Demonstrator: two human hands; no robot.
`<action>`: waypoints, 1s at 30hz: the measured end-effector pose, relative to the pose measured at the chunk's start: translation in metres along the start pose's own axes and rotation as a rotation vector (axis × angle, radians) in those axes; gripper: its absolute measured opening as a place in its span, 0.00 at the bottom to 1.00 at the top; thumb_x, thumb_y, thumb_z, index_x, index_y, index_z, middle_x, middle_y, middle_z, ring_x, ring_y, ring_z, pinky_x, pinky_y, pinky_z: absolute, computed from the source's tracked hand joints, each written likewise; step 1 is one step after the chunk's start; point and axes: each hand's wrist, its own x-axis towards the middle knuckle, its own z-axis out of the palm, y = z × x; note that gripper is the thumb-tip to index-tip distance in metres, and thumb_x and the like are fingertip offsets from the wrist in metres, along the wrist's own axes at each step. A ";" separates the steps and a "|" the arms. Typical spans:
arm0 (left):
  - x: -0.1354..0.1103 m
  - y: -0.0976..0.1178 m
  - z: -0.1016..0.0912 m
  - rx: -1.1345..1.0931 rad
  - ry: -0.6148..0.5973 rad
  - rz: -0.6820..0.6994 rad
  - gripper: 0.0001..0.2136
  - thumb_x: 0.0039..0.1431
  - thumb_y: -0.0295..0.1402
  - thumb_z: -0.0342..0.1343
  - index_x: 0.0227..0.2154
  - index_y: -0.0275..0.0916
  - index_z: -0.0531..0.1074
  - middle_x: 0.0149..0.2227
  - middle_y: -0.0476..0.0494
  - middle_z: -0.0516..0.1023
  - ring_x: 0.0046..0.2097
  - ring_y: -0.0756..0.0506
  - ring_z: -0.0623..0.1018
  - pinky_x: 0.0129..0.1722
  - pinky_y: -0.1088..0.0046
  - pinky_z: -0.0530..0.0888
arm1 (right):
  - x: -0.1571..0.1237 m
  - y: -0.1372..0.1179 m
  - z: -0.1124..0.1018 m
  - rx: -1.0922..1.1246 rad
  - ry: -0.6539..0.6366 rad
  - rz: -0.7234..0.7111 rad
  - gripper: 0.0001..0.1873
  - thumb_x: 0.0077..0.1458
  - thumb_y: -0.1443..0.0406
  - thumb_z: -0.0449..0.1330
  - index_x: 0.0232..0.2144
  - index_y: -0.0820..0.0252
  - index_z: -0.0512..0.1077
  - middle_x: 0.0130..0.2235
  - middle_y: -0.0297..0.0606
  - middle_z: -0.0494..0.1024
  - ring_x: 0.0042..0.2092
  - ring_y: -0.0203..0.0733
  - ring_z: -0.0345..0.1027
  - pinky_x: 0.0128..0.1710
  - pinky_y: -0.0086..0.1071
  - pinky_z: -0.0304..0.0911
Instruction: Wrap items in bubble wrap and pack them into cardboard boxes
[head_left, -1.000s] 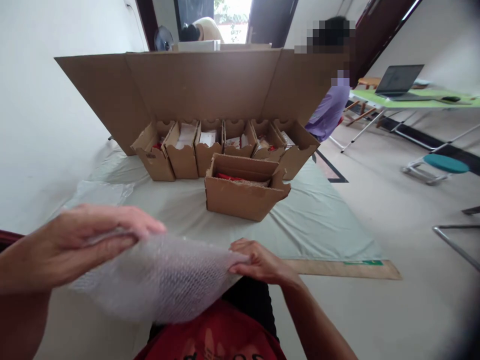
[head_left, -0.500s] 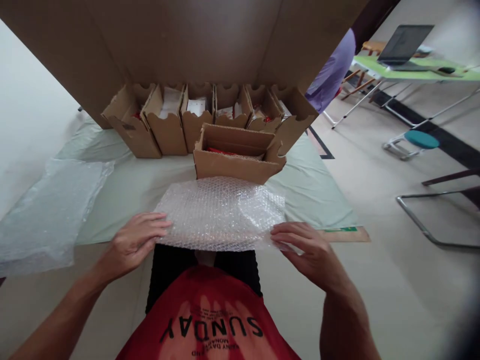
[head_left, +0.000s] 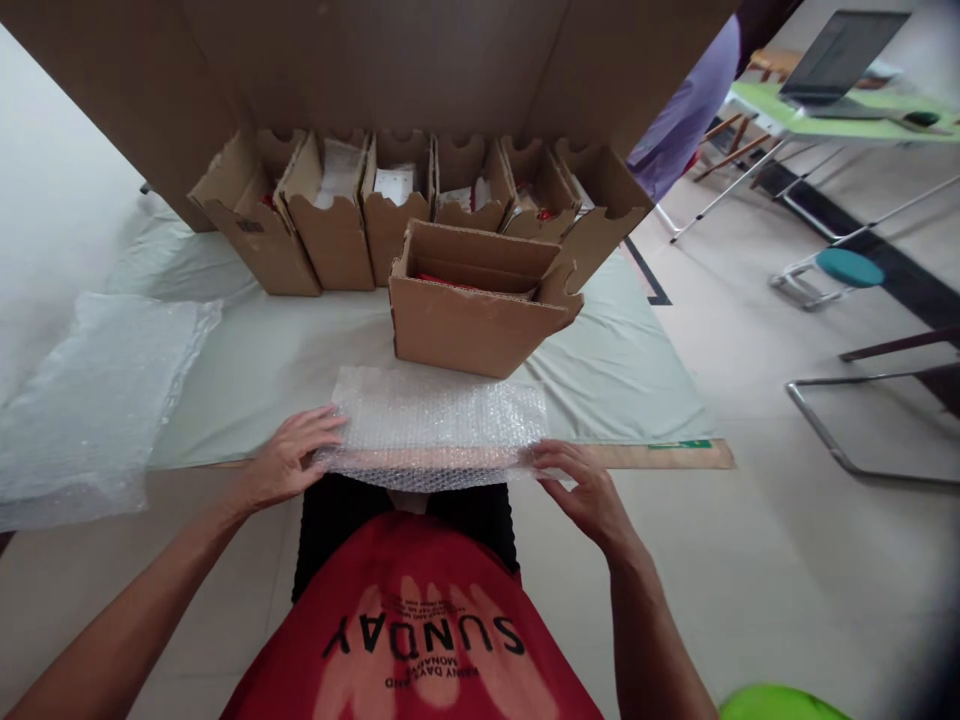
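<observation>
A clear sheet of bubble wrap [head_left: 439, 415] lies flat at the table's front edge, its near part hanging over toward my lap. At its left edge my left hand [head_left: 294, 455] pinches the near corner, fingers on top and thumb beneath. My right hand [head_left: 581, 485] grips the opposite near corner between thumb and fingers. Just beyond the sheet stands a cardboard bin [head_left: 465, 320] with something red inside.
Several cardboard bins [head_left: 341, 250] with small packs stand in a row against a tall cardboard panel [head_left: 390, 70]. More bubble wrap [head_left: 97, 400] lies at left. A person in purple [head_left: 686, 110], a green table [head_left: 817, 115] and a stool [head_left: 847, 268] are at right.
The bubble wrap has come down from a raised, bulging shape and now lies flatter, its far edge clear of the bin. My right hand has moved inward a little. The view has shifted slightly.
</observation>
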 end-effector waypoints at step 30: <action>0.046 0.008 0.022 0.242 0.237 -0.641 0.15 0.56 0.43 0.47 0.33 0.41 0.77 0.31 0.41 0.81 0.38 0.39 0.79 0.44 0.63 0.72 | 0.062 0.031 0.047 -0.305 0.352 0.470 0.18 0.59 0.52 0.55 0.36 0.59 0.76 0.29 0.40 0.79 0.31 0.42 0.66 0.32 0.32 0.52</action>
